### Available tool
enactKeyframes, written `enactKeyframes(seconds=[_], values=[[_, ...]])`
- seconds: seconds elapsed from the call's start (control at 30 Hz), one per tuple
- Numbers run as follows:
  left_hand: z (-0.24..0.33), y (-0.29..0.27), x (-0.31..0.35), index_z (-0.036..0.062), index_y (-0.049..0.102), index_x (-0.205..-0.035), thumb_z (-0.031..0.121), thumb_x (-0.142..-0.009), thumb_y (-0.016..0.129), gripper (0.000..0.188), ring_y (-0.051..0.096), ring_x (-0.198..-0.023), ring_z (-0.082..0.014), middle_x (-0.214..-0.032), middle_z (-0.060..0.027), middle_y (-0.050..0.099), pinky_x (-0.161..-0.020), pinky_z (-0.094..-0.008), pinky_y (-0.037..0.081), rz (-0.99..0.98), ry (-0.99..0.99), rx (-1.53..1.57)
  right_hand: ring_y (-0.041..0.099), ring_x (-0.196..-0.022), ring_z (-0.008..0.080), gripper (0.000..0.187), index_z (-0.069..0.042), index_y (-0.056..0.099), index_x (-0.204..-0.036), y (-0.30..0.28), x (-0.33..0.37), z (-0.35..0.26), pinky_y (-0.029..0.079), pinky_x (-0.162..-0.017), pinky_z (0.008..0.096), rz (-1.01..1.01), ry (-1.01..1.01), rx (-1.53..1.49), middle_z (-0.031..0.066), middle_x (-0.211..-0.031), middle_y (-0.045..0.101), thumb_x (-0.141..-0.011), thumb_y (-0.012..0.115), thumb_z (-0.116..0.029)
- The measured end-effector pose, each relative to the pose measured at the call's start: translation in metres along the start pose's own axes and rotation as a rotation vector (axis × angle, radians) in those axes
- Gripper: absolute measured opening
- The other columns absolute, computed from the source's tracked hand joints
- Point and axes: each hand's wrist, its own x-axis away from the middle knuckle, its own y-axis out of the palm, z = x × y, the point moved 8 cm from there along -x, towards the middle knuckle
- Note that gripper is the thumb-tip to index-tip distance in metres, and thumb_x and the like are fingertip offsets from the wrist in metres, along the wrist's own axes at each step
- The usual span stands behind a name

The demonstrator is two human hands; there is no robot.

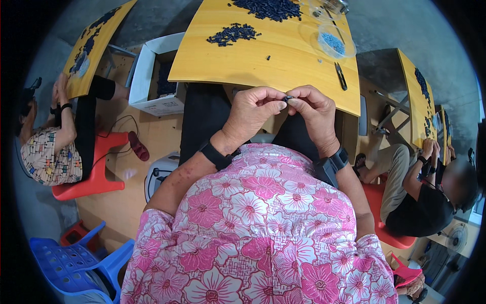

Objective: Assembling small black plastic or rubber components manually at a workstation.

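Between my fingertips, just off the table's near edge, is a small black cylindrical part [288, 98]. My left hand [253, 112] pinches it from one side with thumb and forefinger. From the other side my right hand [316, 112] grips it the same way, so the fingers hide most of it. On the yellow table [217, 63] lie a smaller pile of black parts [234, 34] and a larger pile [268, 7] beyond. A single loose part [268, 58] sits near the edge. To the right are a clear tub of light-blue pieces [332, 44] and a slim black hand tool [340, 76].
A white carton [157, 105] with dark contents stands left of the table. Co-workers sit on red stools at the left table [96, 50] and right table [412, 86]. A blue plastic chair [76, 263] stands at lower left. More clear containers [324, 10] are at the table's far right.
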Motion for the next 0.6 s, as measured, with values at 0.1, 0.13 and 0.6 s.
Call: enactKeyframes(seconds=[0.1,0.13,0.6], values=[[0.002,0.000,0.000,-0.0015,0.068,-0.105,0.002,-0.089,0.066,0.017,0.061,-0.081,-0.0065,-0.092,-0.0033,0.069,-0.073,-0.0210,0.051,0.007,0.020,-0.006,0.063,-0.075,0.0115,0.011,0.001,0.070,-0.095,-0.001,0.000,-0.003,0.052,-0.070,0.0247,0.013,-0.036,0.120,0.0054,-0.087,0.068,-0.085,0.065,0.003],[0.002,0.000,0.000,-0.0015,0.068,-0.105,0.002,-0.089,0.066,0.017,0.061,-0.080,-0.0062,-0.092,-0.0030,0.069,-0.072,-0.0208,0.051,0.009,0.017,-0.001,0.064,-0.077,0.0122,0.011,0.000,0.070,-0.094,-0.001,0.000,-0.005,0.052,-0.071,0.0253,0.017,-0.069,0.168,0.0059,-0.087,0.068,-0.084,0.066,0.003],[-0.001,-0.004,-0.001,-0.0016,0.068,-0.104,0.003,-0.089,0.067,0.017,0.059,-0.078,-0.0055,-0.091,-0.0020,0.069,-0.071,-0.0201,0.050,0.030,-0.004,-0.087,0.065,-0.079,0.0191,0.014,-0.004,0.070,-0.091,0.004,-0.003,-0.029,0.051,-0.072,0.0280,-0.007,-0.290,0.627,0.0081,-0.084,0.067,-0.078,0.069,0.001]])
